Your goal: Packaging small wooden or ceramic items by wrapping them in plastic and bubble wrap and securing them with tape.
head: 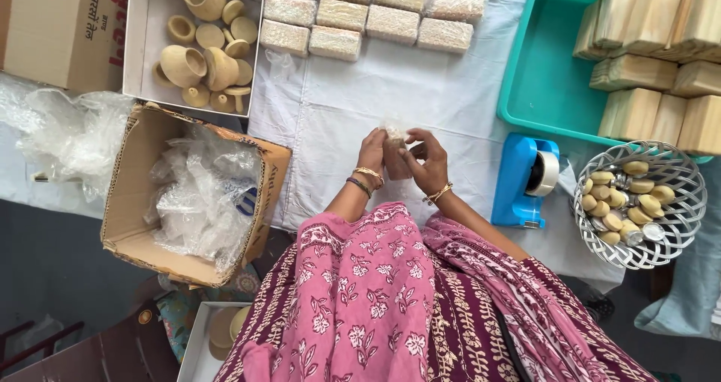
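My left hand (371, 150) and my right hand (426, 162) meet over the white cloth (338, 111), both closed on one small object partly wrapped in clear bubble wrap (395, 135). The object is mostly hidden by my fingers; it looks brownish and block-like. Bangles sit on both wrists. Two rows of finished bubble-wrapped bundles (368, 14) lie at the far edge of the cloth.
A blue tape dispenser (526, 179) stands right of my hands. A teal tray (541, 81) holds wooden blocks (653, 59). A white wire basket (642, 205) holds small round pieces. Left: a cardboard box of bubble wrap (195, 194) and a white box of wooden cups (206, 40).
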